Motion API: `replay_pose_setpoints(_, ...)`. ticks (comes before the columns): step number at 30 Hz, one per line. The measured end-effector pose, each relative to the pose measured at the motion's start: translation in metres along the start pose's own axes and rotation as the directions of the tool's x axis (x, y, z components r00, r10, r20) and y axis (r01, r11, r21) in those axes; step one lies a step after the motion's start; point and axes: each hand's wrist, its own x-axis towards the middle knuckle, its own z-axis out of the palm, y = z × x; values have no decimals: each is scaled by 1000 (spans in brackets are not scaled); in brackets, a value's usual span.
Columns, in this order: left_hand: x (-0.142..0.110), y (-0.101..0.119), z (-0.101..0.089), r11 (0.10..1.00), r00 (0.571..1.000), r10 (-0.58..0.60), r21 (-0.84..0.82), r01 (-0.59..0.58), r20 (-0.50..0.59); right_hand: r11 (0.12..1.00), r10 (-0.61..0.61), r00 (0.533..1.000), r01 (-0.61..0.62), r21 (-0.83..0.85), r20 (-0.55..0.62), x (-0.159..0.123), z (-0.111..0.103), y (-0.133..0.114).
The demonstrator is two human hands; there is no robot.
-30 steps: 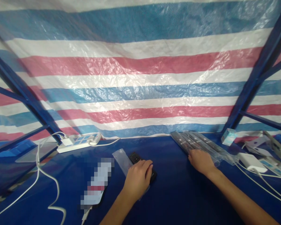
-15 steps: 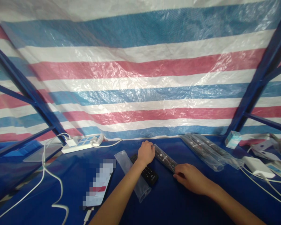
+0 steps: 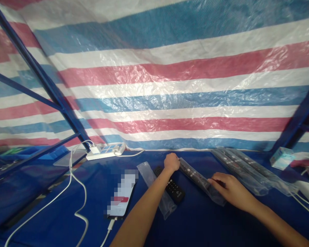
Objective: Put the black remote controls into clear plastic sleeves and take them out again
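Note:
A black remote control in a clear plastic sleeve (image 3: 192, 173) lies slantwise on the blue table between my hands. My left hand (image 3: 172, 162) is closed at its far end, the fingertips largely hidden. At the near end, my right hand (image 3: 228, 187) has thumb and curled fingers on the sleeve. Loose plastic sticks out below that hand. To the left rests a bare black remote control (image 3: 175, 191), partly covered by my left forearm. An empty clear sleeve (image 3: 146, 171) lies beside it, also running under the forearm.
Several sleeved remotes (image 3: 237, 166) lie at the back right, near a small light-blue box (image 3: 282, 158). A phone (image 3: 125, 195) with a charging cable is on the left. Behind it stands a white power strip (image 3: 106, 151). Striped sheeting (image 3: 170, 92) hangs behind the table.
My view has swung left, so things appear farther right. My right hand has shifted slightly up along the sleeve, and the sleeve's loose near end now shows below it. My left hand stays at the far end.

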Motion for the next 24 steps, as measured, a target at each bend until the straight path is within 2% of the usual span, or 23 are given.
replay_pose_setpoints(10,-5,5,-5,988,989,144,55,-142,-28,1000,25,1000,-25,18,13,-1,3,3)
replay_pose_setpoints(17,5,-1,1,993,993,119,-20,-119,19,1000,24,999,-24,20,-23,-1,0,2)
replay_pose_setpoints(24,0,3,-4,986,985,165,9,-165,-52,1000,19,997,-17,23,-71,-2,-3,5)
